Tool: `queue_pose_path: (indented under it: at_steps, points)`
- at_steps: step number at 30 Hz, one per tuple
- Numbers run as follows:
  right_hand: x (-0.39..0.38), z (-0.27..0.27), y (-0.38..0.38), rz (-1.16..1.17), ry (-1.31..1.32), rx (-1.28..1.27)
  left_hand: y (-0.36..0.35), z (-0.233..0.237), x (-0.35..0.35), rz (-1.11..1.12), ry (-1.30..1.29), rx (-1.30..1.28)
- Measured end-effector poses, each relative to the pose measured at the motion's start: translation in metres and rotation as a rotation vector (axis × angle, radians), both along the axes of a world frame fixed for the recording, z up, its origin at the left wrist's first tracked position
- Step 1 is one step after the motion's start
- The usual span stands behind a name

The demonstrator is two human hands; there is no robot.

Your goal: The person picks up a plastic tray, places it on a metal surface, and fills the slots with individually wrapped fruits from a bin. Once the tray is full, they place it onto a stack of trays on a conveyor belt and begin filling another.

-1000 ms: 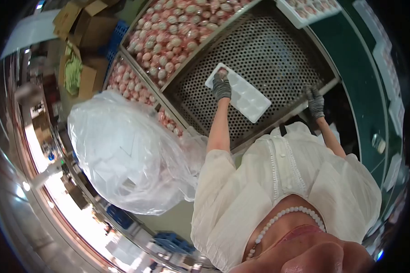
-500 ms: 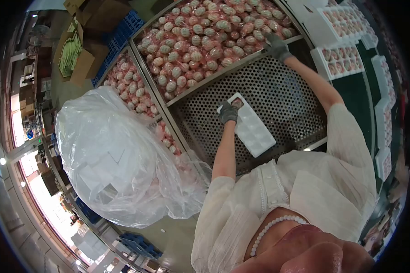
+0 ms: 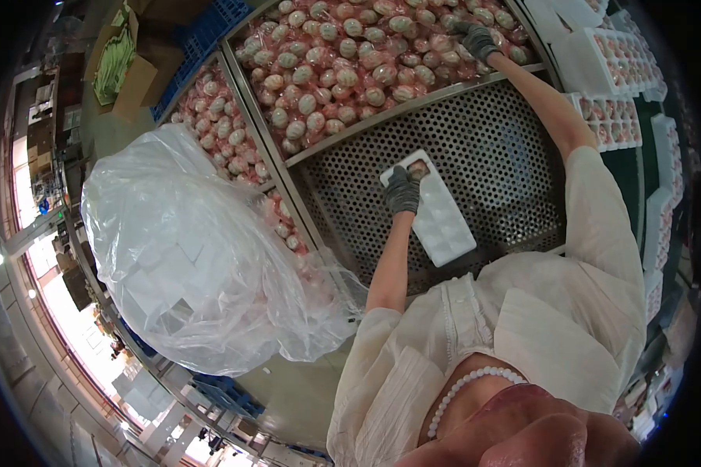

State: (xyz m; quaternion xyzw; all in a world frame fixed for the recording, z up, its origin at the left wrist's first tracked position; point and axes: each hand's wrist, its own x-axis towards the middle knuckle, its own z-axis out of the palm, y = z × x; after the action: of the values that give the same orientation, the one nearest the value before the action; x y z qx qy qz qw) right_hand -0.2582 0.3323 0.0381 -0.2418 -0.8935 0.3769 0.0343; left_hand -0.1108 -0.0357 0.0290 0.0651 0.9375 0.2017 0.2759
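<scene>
My left hand [image 3: 402, 191], in a grey glove, is closed on the upper end of a white foam tray [image 3: 446, 226] with several hollows. One film-wrapped egg [image 3: 418, 168] sits in the hollow by its fingertips; the other visible hollows hold nothing. Under the tray is a perforated metal surface [image 3: 514, 167]. My right hand [image 3: 479, 40], also gloved, reaches over the metal divider into a bin of eggs [image 3: 343, 78] wrapped in clear and pink film. Its fingers look extended and touch the eggs, with the tips partly hidden among them.
On the left, a large clear plastic bag [image 3: 187, 257] of white foam pieces overlaps a narrower egg compartment [image 3: 222, 128]. Filled white trays [image 3: 611, 121] stand along the right side. Back left are a cardboard box [image 3: 144, 74] with green contents and a blue crate [image 3: 202, 39].
My right hand has moved from the divider farther into the egg bin. My left hand stays on the tray, and the egg beside its fingers shows more clearly. The view has shifted slightly.
</scene>
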Motion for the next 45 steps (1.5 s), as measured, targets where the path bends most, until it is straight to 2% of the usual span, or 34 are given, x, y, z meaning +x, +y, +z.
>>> queue_pose_path:
  at_steps: [2,4,5,6,7,8,9,10,11,12,13,14,15,16,18,19,20,22,24,26,28,30,32,33,34,35,36,38,39,40,42,43,45]
  points:
    - [0.032,0.021,-0.015,0.055,0.121,-0.159,0.012,0.007,0.004,-0.033,0.047,0.082]
    - [0.064,0.046,-0.044,0.036,0.026,-0.167,0.020,0.012,0.006,-0.104,0.155,0.225]
    - [0.078,0.051,-0.054,0.063,0.000,-0.364,0.020,0.001,0.005,-0.077,0.060,0.315]
    - [0.092,0.052,-0.063,0.089,-0.032,-0.564,0.020,-0.010,0.007,-0.025,0.116,0.401]
    - [0.105,0.052,-0.072,0.112,-0.069,-0.764,0.028,0.013,0.009,0.101,0.122,0.446]
    - [0.115,0.059,-0.087,0.118,-0.086,-0.771,0.037,0.031,0.008,0.247,-0.014,0.786]
    - [0.129,0.038,-0.093,0.165,-0.121,-0.803,0.043,0.046,0.006,0.400,-0.148,1.122]
    - [0.139,0.047,-0.111,0.209,-0.155,-0.840,0.043,0.061,0.003,0.418,-0.150,1.107]
    - [0.148,0.052,-0.127,0.293,-0.201,-0.615,0.042,0.075,-0.004,0.308,-0.124,1.102]
    - [0.157,0.057,-0.144,0.299,-0.210,-0.623,0.042,0.079,-0.006,0.196,-0.098,1.099]
    - [0.166,0.057,-0.162,0.169,-0.251,-0.799,0.038,0.066,-0.007,0.207,-0.100,1.092]
    - [0.172,0.059,-0.175,0.034,-0.288,-0.969,0.032,0.047,-0.008,0.190,-0.182,0.917]
    - [0.180,0.025,-0.182,0.042,-0.259,-0.985,0.026,0.035,-0.006,0.171,-0.260,0.743]
    - [0.185,0.037,-0.189,0.046,-0.262,-0.986,0.021,0.035,0.001,0.175,-0.259,0.742]
    - [0.204,0.060,-0.209,0.122,-0.211,-0.930,0.011,0.037,0.014,0.634,-0.373,0.916]
    - [0.216,0.056,-0.219,0.279,0.007,-0.625,0.009,0.037,0.021,0.721,-0.358,0.921]
    - [0.222,0.052,-0.225,0.279,0.003,-0.629,0.005,0.035,0.026,0.725,-0.361,0.916]
    - [0.228,0.046,-0.231,0.384,0.027,-0.493,0.000,0.030,0.031,0.736,-0.367,0.703]
    - [0.227,0.034,-0.231,0.366,-0.001,-0.472,-0.001,0.025,0.034,0.722,-0.279,0.749]
    - [0.218,0.003,-0.231,0.332,-0.024,-0.589,-0.002,0.021,0.034,0.706,-0.199,0.790]
    - [0.200,0.019,-0.235,0.309,-0.019,-0.600,-0.003,0.011,0.021,0.344,0.370,0.555]
    - [0.183,0.038,-0.231,0.295,-0.164,-0.325,-0.005,0.006,0.012,0.292,0.397,0.470]
    - [0.170,0.034,-0.235,0.327,-0.117,-0.253,-0.007,0.012,0.008,0.082,0.481,0.305]
    - [0.168,0.022,-0.237,0.439,-0.023,-0.115,-0.007,0.010,0.010,0.081,0.475,0.307]
    - [0.161,0.043,-0.243,0.549,0.074,0.027,-0.006,0.008,0.010,0.036,0.332,0.188]
    - [0.157,0.064,-0.251,0.691,-0.084,0.247,-0.004,0.006,0.008,-0.007,0.193,0.070]
    - [0.156,0.058,-0.253,0.693,-0.084,0.248,-0.002,0.012,0.006,-0.004,0.194,0.071]
    - [0.164,0.034,-0.262,0.749,-0.031,0.450,0.000,0.031,0.011,-0.027,0.142,-0.001]
    - [0.160,0.029,-0.263,0.664,-0.185,0.346,-0.004,0.016,0.017,-0.040,0.201,0.059]
    - [0.159,0.033,-0.261,0.662,-0.183,0.346,-0.006,0.012,0.021,-0.042,0.203,0.059]
    - [0.158,0.039,-0.250,0.674,-0.162,0.083,-0.008,0.007,0.027,-0.131,0.493,0.105]
    - [0.155,0.034,-0.244,0.780,-0.133,0.078,-0.016,-0.015,0.032,-0.144,0.494,0.114]
    - [0.153,0.003,-0.253,0.807,-0.170,-0.032,-0.015,-0.065,0.035,-0.137,0.266,0.031]
